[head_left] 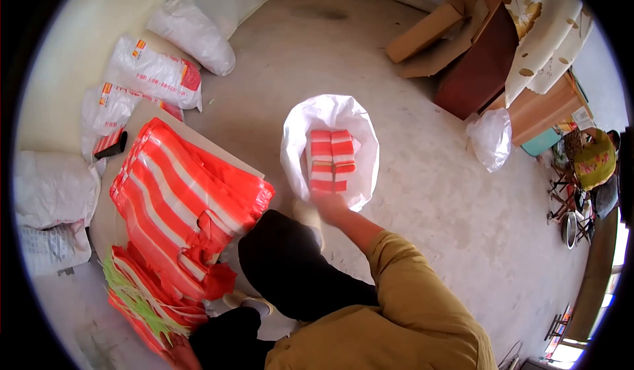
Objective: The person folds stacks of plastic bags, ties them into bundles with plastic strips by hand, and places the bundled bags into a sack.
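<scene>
My right hand [328,202] is at the near rim of a white woven sack [290,147], blurred, its fingers not clear. Inside the sack lie folded red-and-white striped bundles [332,147], side by side. At the lower left, my left hand [179,352] rests against the edge of a pile of striped plastic bags, its fingers stretched out. Thin green and white strips [135,292] lie on that pile beside the hand. A larger stack of red-and-white striped plastic bags [175,178] spreads over a board left of my legs.
Several stuffed white sacks [155,73] line the left wall. Cardboard boxes [429,30] and a dark red cabinet [472,66] stand at the far right. A clear plastic bag [490,139] sits on the concrete floor by a wooden cabinet. Folding stools [563,188] are farther right.
</scene>
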A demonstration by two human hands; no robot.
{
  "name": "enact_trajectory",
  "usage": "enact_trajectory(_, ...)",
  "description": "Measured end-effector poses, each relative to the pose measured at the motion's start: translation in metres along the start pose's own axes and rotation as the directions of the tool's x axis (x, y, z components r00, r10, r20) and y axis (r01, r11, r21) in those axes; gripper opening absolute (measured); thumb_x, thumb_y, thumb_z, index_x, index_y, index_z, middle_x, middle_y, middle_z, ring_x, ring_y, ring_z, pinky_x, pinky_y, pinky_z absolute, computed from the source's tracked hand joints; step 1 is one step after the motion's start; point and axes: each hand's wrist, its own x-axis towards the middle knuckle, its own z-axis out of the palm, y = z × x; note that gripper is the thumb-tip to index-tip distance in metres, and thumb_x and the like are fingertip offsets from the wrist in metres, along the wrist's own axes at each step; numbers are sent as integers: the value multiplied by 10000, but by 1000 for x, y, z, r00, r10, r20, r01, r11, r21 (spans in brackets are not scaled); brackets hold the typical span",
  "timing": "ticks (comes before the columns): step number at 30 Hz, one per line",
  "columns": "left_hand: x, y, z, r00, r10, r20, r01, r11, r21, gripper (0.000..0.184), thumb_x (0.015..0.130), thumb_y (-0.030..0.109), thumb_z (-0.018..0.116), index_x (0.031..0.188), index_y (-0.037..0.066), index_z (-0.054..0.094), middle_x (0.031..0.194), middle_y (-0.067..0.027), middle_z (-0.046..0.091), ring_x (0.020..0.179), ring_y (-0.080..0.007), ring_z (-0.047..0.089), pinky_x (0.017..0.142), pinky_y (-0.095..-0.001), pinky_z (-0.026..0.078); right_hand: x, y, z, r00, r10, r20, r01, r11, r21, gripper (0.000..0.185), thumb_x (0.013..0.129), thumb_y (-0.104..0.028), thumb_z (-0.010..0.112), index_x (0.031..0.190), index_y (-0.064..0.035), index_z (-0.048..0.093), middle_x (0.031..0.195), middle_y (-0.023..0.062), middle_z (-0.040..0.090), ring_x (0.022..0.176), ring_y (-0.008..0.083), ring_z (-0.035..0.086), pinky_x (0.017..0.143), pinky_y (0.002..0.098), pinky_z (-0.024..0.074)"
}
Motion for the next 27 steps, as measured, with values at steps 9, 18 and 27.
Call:
enact_trajectory(9, 7, -10, 31, 999, -8, 53, 9, 1000, -8, 659, 1062, 391, 569, 1585, 55, 352, 1459, -170, 559, 1343, -290, 533, 1183, -457, 380, -48, -16, -58, 994, -104, 34, 102, 993, 62, 900, 762, -405, 865, 1472, -71, 425, 1146, 219, 684, 1081, 416, 662, 912, 510, 523)
enact_trajectory(18, 3, -28, 36, 995, 94, -28, -97, 989, -111, 618, 1036, 434, 585, 1535, 100, 439, 1383, -154, 635, 1256, -307, 604, 1129, -533, 436, -50, 55, -41, 972, -147, 185, 197, 935, -294, 530, 870, -246, 712, 1370, -210, 537, 1080, 193, 726, 999, 398, 704, 802, 500, 552)
enact_trajectory(27, 7, -39, 67, 988, 141, -57, -149, 973, -174, 556, 1059, 425, 552, 1475, 62, 489, 1308, -130, 667, 1198, -285, 633, 1083, -493, 481, -39, -33, -122, 973, -217, 75, 230, 905, -357, 463, 882, -368, 727, 1297, -180, 648, 1063, 143, 740, 1032, 355, 710, 888, 476, 563)
